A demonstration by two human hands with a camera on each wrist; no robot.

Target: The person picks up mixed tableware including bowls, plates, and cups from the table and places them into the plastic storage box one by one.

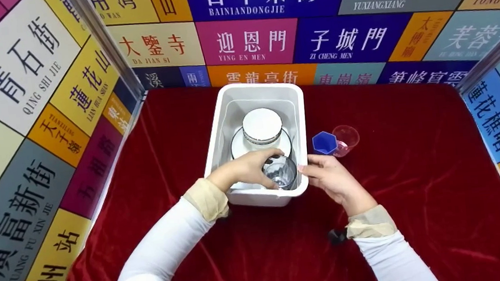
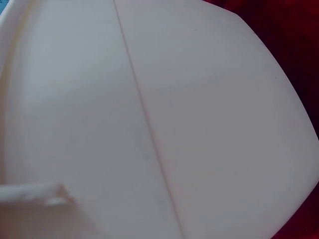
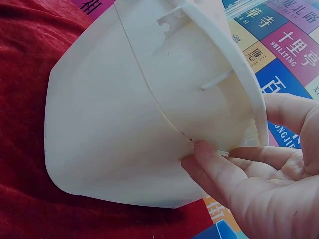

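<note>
Near the front right corner of a white plastic bin (image 1: 259, 198), my left hand (image 1: 249, 167) grips a grey see-through glass (image 1: 282, 171) by its sides. The glass is inside the bin. Beyond it sit a white plate (image 1: 238, 148) with a dark rim and a stack of white bowls (image 1: 262, 125). My right hand (image 1: 332, 178) holds the bin's right rim, with the thumb over the edge and fingers against the outer wall. In the right wrist view, those fingers (image 3: 219, 169) press on the wall below the rim. The left wrist view shows only the bin's outer wall (image 2: 149, 124).
To the right of the bin, a blue hexagonal cup (image 1: 324, 143) and a pink see-through glass (image 1: 347, 138) stand close together. A red velvet cloth (image 1: 415, 166) covers the table. Panels with printed characters (image 1: 248, 41) wall in the back and sides.
</note>
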